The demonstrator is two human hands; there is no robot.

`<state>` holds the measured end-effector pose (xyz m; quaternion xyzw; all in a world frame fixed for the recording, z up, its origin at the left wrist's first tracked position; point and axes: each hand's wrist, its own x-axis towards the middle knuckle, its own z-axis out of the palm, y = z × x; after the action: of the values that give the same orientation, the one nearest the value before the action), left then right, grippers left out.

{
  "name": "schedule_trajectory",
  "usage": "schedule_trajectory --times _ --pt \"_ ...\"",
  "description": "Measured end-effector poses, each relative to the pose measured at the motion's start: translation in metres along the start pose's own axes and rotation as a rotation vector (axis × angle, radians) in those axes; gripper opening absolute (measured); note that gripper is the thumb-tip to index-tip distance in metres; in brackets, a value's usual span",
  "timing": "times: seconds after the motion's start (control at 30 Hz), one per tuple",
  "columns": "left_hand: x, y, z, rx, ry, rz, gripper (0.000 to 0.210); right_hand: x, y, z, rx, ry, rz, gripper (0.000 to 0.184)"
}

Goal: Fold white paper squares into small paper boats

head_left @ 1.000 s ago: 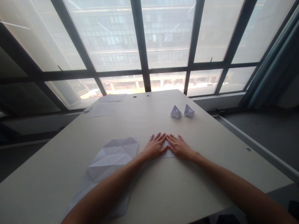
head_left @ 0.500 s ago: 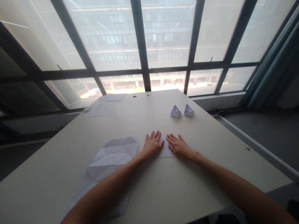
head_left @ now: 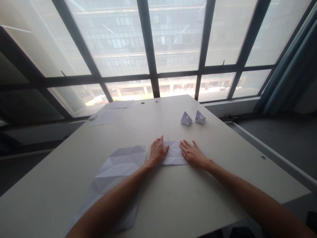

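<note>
A white sheet of folded paper [head_left: 173,153] with crease lines lies on the table between my two hands. My left hand [head_left: 158,150] rests on its left end, the index finger stretched forward, the thumb apart and the other fingers slightly bent. On the right end my right hand [head_left: 193,153] lies flat with its fingers spread. Partly under my left forearm is a larger creased sheet of paper [head_left: 121,162]. Beyond my right hand stand two small folded paper shapes, a left one [head_left: 186,119] and a right one [head_left: 200,117], both with pointed tops.
The white table [head_left: 203,198] stretches toward large framed windows [head_left: 173,36]. Several flat paper sheets [head_left: 106,116] lie at its far left. A blue-grey curtain [head_left: 279,69] hangs at the right, and a pale pipe or rail [head_left: 267,148] runs along the floor there.
My hands have moved apart, the left one to the left and the right one slightly to the right. More of the folded paper's middle shows. My left fingers are less flat than before.
</note>
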<state>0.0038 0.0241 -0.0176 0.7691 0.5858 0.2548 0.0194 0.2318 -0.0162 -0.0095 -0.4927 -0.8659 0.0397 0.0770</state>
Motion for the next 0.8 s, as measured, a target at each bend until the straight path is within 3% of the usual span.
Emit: schedule_trajectory --times 0.17,0.27,0.5,0.8 --pt "0.004 0.003 -0.005 -0.332 0.141 0.083 0.082 -0.001 0.002 -0.001 0.008 -0.004 -0.002 0.056" --pt "0.005 0.007 -0.006 -0.449 0.137 0.140 0.085 -0.001 0.002 -0.001 0.009 -0.006 -0.002 0.056" --pt "0.000 0.011 -0.002 -0.423 -0.202 0.515 0.048 -0.002 0.002 -0.001 0.009 -0.017 -0.007 0.056" --pt "-0.004 0.015 -0.010 -0.206 -0.320 0.598 0.044 -0.001 0.002 0.001 0.019 -0.020 -0.002 0.057"
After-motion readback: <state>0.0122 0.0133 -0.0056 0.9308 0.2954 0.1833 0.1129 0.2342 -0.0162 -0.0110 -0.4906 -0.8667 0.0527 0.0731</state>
